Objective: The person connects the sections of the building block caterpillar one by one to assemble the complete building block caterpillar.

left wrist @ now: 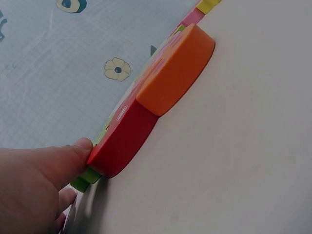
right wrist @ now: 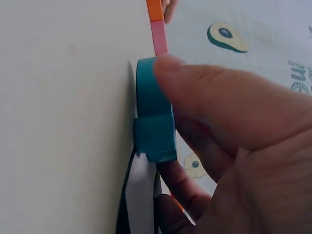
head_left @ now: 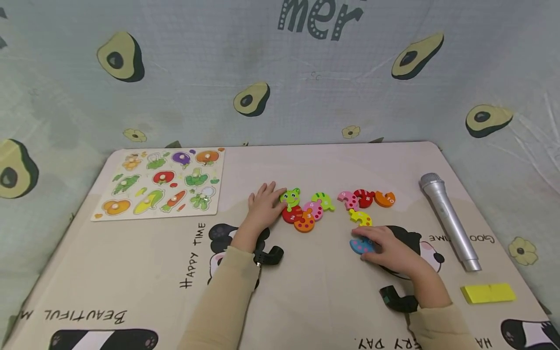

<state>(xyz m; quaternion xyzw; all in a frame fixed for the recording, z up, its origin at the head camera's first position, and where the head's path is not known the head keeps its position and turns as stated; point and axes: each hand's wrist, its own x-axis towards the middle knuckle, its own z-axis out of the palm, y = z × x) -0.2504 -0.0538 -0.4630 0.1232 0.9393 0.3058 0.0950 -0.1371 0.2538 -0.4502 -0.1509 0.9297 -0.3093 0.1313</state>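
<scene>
On the table, a cluster of wooden puzzle pieces joins a green head piece with a face (head_left: 290, 197), a red piece marked 2 (head_left: 292, 214), an orange piece marked 3 (head_left: 305, 221) and a pink dotted piece (head_left: 314, 210). My left hand (head_left: 264, 208) rests against the cluster's left side, fingers mostly straight; its thumb (left wrist: 83, 148) touches the edge near the red and green pieces. To the right, my right hand (head_left: 391, 248) pinches a blue dotted puzzle piece (head_left: 361, 245) between thumb and fingers. In the right wrist view its teal side (right wrist: 153, 107) stands close over the tabletop.
Around the cluster lie a green striped piece (head_left: 323, 201), a yellow piece (head_left: 360, 217), a pink piece (head_left: 348, 200), a red striped piece (head_left: 364, 198) and an orange piece (head_left: 385, 199). A vegetable board (head_left: 210, 206) lies left; a silver microphone (head_left: 451, 221) and yellow block (head_left: 488, 293) lie right.
</scene>
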